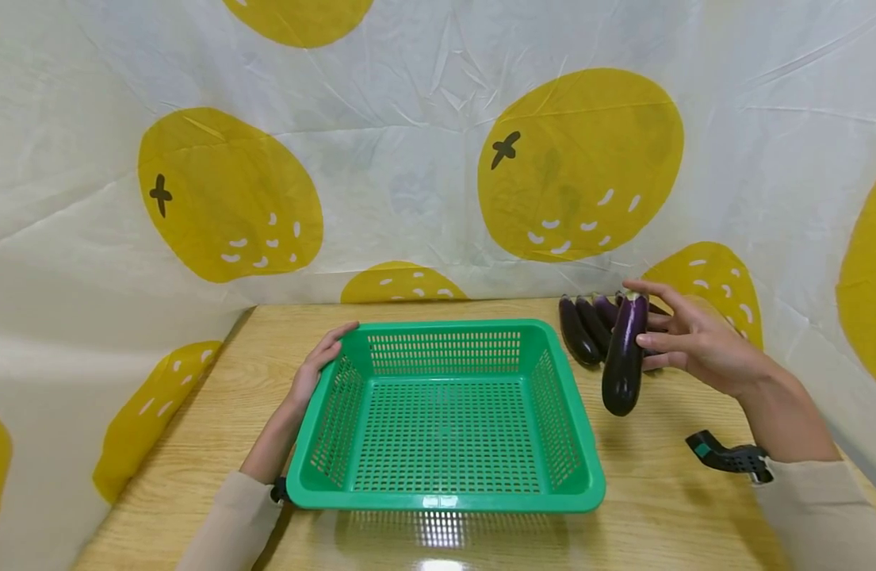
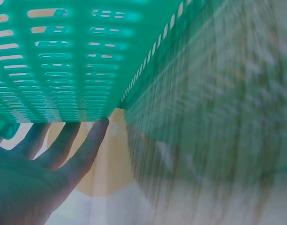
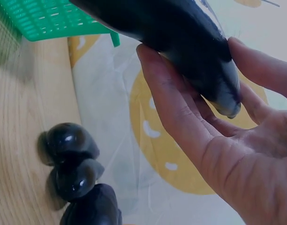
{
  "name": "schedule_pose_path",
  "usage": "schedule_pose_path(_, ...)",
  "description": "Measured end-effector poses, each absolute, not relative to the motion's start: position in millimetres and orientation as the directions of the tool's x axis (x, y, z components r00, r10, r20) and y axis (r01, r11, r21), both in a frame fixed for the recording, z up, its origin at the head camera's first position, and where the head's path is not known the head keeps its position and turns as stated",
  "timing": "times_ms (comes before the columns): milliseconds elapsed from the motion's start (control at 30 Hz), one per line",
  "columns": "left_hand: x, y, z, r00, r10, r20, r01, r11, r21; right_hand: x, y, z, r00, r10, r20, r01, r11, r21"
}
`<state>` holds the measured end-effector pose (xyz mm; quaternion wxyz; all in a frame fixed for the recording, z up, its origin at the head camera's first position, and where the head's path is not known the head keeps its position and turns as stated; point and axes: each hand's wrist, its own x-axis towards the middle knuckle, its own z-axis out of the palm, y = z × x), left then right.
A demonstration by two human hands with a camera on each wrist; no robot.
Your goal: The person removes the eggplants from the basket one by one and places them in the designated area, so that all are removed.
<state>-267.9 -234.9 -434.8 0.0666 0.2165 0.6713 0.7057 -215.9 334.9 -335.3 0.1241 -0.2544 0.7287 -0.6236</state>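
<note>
A long dark purple eggplant (image 1: pixel 625 361) hangs with its rounded end down in my right hand (image 1: pixel 712 345). The thumb and fingers pinch it near its stem end, as the right wrist view also shows. My left hand (image 1: pixel 312 371) rests at the back left corner of a green plastic basket (image 1: pixel 591 468). Its fairly straight fingers (image 2: pixel 89 145) touch the rim there. No eggplant lies on the basket's slotted floor. Several more eggplants (image 1: pixel 576 331) lie in a row on the table behind the held one, partly covered by it and the right hand.
The wooden table (image 1: pixel 202 444) meets a hanging white cloth (image 1: pixel 409 190) with yellow fruit prints at the back and sides. A black strap piece (image 1: pixel 726 456) sticks out from the right wrist, above the table.
</note>
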Motion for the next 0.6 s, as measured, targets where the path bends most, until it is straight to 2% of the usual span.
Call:
schedule_pose_path(300, -269.3, -234.6, -434.5, -0.901, 0.371, 0.224, 0.213, -0.072, 0.974, -221.7, 339.4, -341.9, -0.826, -0.559, 0.074, -0.190, 0.151, -0.970)
schedule_pose_path(600, -272.3, -235.2, -437.7, -0.883, 0.380, 0.274, 0.250, -0.112, 0.962, -224.0, 341.0, -347.6, -0.817, -0.575, 0.055, -0.179, 0.162, -0.970)
